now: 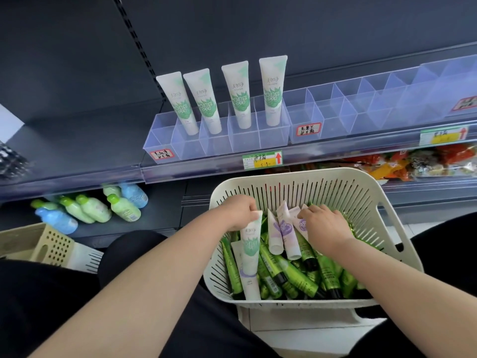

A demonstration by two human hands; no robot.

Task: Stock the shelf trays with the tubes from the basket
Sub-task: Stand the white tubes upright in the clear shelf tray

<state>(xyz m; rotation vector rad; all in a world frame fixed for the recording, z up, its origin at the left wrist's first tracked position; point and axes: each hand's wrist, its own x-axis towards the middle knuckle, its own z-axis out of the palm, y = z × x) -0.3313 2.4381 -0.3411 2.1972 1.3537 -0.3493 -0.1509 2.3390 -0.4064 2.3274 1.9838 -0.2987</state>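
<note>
A cream slotted basket [335,187] sits low in front of me, full of dark green tubes [296,277] with a few white-and-purple tubes [285,228] on top. My left hand [238,211] pinches the crimped top end of a white tube with green leaves [250,254] inside the basket. My right hand [322,223] rests with curled fingers on a white-and-purple tube; its grip is hidden. On the shelf, a clear divided tray [219,140] holds several matching white-green tubes [238,94] standing upright.
More clear divided trays [374,104] run rightward along the shelf, with price tags [262,160] on the rail. Green and blue bottles [87,208] lie on the lower shelf at left. A beige perforated crate [49,244] stands at left. Snack packs [426,164] lie below right.
</note>
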